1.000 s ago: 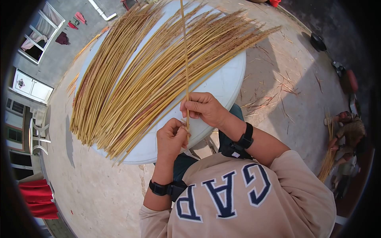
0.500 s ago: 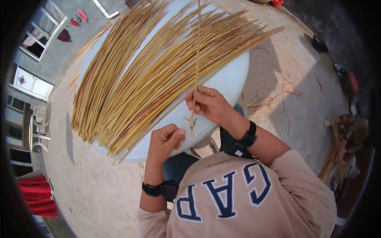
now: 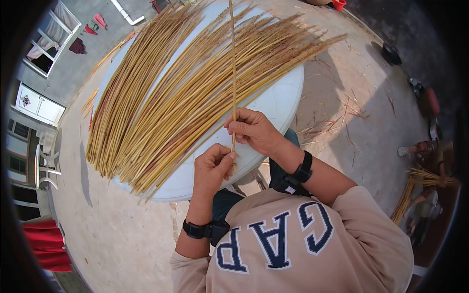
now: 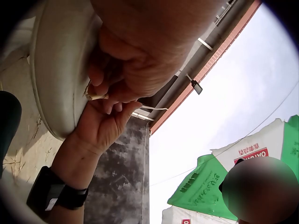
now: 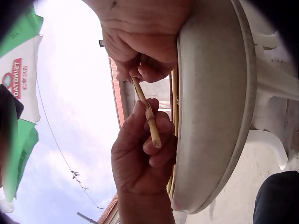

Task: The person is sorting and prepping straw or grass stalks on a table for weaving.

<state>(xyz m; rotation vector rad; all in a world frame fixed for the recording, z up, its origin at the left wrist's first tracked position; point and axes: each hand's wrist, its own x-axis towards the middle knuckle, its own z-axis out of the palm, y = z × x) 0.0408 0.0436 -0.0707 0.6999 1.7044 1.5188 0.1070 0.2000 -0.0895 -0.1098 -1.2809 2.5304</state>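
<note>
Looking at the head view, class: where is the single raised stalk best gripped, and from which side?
Grip the stalk at its thick lower end, from the near rim of the table: there it stands clear of the pile, and the thin top would likely bend.

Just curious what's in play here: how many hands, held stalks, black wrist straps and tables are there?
Hands: 2 (left hand, right hand)
Stalks in hand: 1 (held stalk)
Wrist straps: 2 (left strap, right strap)
Tables: 1 (white table)
Total: 6
</note>
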